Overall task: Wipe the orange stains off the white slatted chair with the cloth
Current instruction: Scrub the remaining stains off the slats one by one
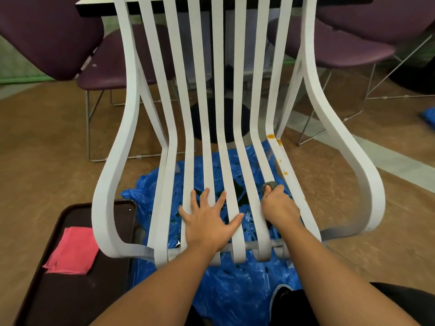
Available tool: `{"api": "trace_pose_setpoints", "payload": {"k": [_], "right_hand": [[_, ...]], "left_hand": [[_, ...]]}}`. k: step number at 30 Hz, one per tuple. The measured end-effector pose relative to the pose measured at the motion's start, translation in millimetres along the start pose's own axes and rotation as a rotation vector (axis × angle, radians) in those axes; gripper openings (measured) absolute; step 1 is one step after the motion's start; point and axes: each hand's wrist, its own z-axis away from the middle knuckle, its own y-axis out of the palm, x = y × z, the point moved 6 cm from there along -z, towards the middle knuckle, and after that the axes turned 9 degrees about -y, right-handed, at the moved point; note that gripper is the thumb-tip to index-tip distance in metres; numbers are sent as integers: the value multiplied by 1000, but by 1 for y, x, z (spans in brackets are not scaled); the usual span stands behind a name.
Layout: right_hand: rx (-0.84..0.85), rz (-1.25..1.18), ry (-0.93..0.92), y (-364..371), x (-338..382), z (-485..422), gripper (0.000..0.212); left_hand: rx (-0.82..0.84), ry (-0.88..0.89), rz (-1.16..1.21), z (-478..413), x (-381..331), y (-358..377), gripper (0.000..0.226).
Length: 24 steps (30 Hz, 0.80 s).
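The white slatted chair (219, 114) stands in front of me, seat toward me. Orange stains (277, 149) dot the rightmost seat slat, from a blob near the seat's back bend down to a spot at mid-seat. My right hand (279, 205) grips a grey cloth (270, 185), bunched in the fist, on the right slats just below the lowest stain. My left hand (209, 220) lies flat with fingers spread across the middle slats near the seat's front edge.
A dark tray (47, 290) at lower left carries a folded pink cloth (73, 250). Blue plastic sheeting (235, 290) covers the floor under the chair. Purple chairs (47, 36) and a table (98, 3) stand behind. My dark shoe (284, 300) shows at the bottom.
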Motion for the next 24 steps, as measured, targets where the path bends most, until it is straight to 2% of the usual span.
{"api": "trace_pose_setpoints", "payload": {"k": [8,15,24], "right_hand": [[27,13,-51,3,27,-73,44],[64,-38,-32,8,56,-145,54],[103,-77,-41,8,86,-212,51]], "left_hand": [[15,2,2,0,1,1,89],[33,1,8,-3,2,4,87],[57,-6,56,-4,1,1,86]]}}
